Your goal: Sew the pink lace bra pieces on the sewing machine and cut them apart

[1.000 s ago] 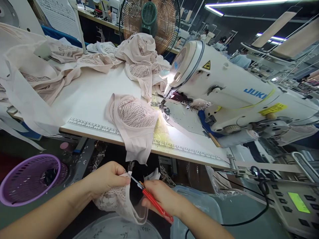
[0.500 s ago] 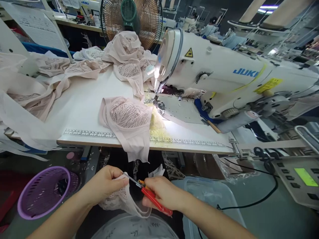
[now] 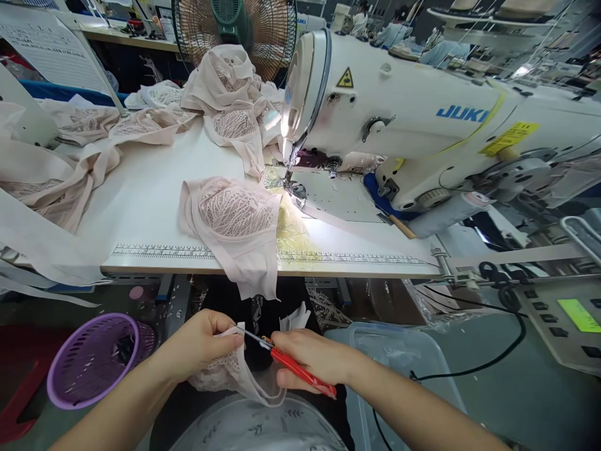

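Note:
My left hand (image 3: 204, 344) pinches the edge of a pale pink lace bra piece (image 3: 253, 382) over my lap. In my right hand (image 3: 310, 356) are red-handled snips (image 3: 303, 371), their handles closed in my fingers. The thin metal blades point left and reach the fabric edge right at my left fingertips; whether they bite into it is too small to tell. Above my hands, a bra cup (image 3: 235, 210) with lace lies on the sewing table, its lower band hanging over the front edge.
A JUKI sewing machine (image 3: 399, 106) with its lamp lit stands on the table (image 3: 154, 207), which has a ruler strip (image 3: 366, 258) along its front. More bra pieces (image 3: 230, 81) are heaped behind and left, before a fan (image 3: 277, 31). Below are a purple basket (image 3: 89, 363) and a clear bin (image 3: 404, 351).
My view has shifted slightly, so the table and machine sit a little higher and further left. The snips' handles have turned a little, with their ends further right; my left hand keeps its pinch.

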Motion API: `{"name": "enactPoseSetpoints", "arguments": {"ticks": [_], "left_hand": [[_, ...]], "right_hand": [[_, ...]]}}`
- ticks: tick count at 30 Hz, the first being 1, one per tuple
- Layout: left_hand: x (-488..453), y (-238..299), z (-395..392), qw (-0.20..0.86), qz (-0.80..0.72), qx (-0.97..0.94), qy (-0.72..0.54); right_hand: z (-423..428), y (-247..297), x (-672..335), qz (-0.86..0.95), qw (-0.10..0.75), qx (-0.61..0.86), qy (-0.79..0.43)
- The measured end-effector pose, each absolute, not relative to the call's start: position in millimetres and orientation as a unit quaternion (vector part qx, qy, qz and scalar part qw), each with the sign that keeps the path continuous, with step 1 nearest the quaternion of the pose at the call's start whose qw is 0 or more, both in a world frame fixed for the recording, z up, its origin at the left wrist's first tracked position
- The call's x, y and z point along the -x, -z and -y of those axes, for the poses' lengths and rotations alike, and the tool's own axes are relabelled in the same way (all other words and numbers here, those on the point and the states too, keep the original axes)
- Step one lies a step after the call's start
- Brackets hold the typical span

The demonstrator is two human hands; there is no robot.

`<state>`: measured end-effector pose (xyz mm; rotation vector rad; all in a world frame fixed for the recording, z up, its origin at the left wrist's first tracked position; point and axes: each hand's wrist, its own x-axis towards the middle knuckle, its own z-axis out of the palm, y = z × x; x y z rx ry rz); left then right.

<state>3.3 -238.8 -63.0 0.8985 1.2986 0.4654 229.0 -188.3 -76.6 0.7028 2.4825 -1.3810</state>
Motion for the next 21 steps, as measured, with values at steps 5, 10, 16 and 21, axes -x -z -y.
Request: {"name": "enactPoseSetpoints", "arguments": {"ticks": [5,10,16,21], "left_hand": [[-4.0,62.8,236.3,0.688,-0.575,-0.392,-0.205],[-5.1,61.9,235.2,0.687,-0.572,-0.398,-0.206],[-5.7,59.9,235.0,0.695,-0.562,-0.401,-0.201],[-5.9,60.9,234.6,0.684,-0.569,-0.407,-0.207]], "right_hand": [[188.0,72.7,-227.8,-0.835,0.127,-0.264,0.465],[189.2,72.9,-227.7,-0.833,0.129,-0.291,0.452],[192.7,80.5,-227.9,-0.826,0.102,-0.314,0.457],[198.0,89.3,-226.9,-0.81,0.067,-0.328,0.482]]}}
